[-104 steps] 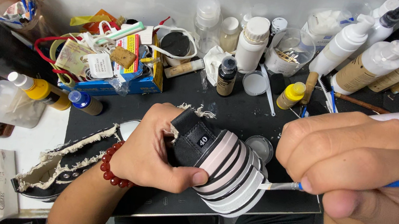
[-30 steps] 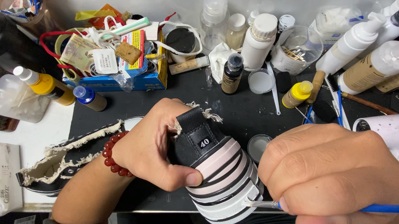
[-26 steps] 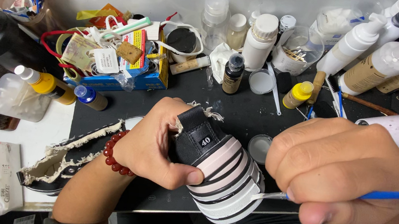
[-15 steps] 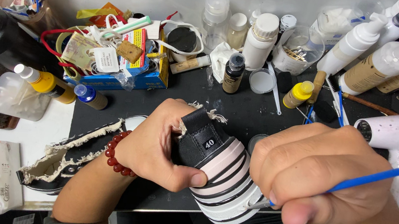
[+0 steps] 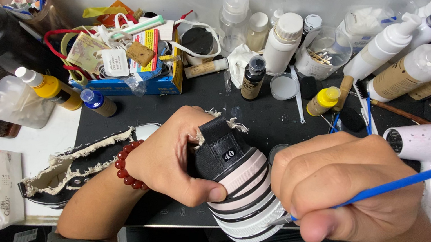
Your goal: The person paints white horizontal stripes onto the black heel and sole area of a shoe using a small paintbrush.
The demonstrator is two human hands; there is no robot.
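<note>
**Brush handle swinging up as the tip stays on the shoe stripes**

The left hand (image 5: 173, 157) is wrapping its grip closed around the shoe (image 5: 240, 184), thumb pressed across the pale pink and black stripes, fingers tucked into the frayed black opening. The shoe is being held just above the near edge of the desk (image 5: 261, 116), tilted toward the person's lap, in much the same place as half a second ago.

The right hand (image 5: 349, 195) is pinching a blue-handled paintbrush (image 5: 417, 178) tightly between thumb and fingers. The metal ferrule and tip are meeting the lower stripes near the sole. Compared with a second ago, when the handle was lying almost level, it is now angling upward to the right, crossing in front of the pink hair dryer (image 5: 430, 148), which is lying on the desk behind the hand.

A second frayed black shoe (image 5: 78, 166) is lying on the desk beside the left wrist, which is wearing a red bead bracelet (image 5: 129, 168). Small paint bottles (image 5: 254, 77) and pump bottles (image 5: 411, 68) are standing behind, unchanged.
</note>
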